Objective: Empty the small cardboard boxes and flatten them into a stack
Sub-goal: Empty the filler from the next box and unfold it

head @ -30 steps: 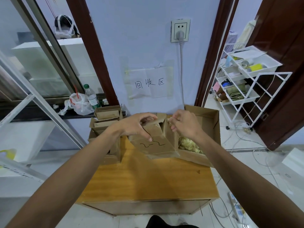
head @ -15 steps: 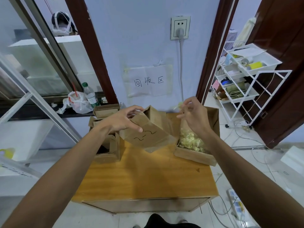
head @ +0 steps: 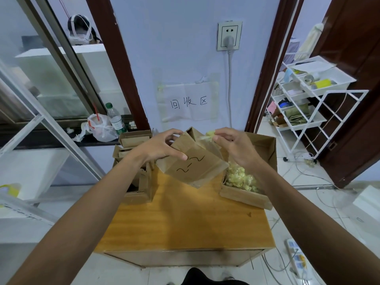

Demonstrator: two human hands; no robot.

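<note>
Both busy: left hand (head: 158, 149) grips tilted small box (head: 193, 167), right hand (head: 236, 149) pinches yellow filler (head: 210, 133)

One small brown cardboard box with black squiggles (head: 191, 165), one clear plastic packet of yellow bits (head: 208, 136), one large open brown cardboard box (head: 265, 149) at far right, one wooden counter (head: 181, 223). Small plain cardboard boxes (head: 133, 138) piled far left: at least three, exact count unclear.

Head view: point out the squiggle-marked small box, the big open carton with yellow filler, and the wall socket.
squiggle-marked small box (head: 195, 167), head view, on its marked face.
big open carton (head: 244, 197), head view, on its near wall.
wall socket (head: 229, 29), head view, on its faceplate.
</note>
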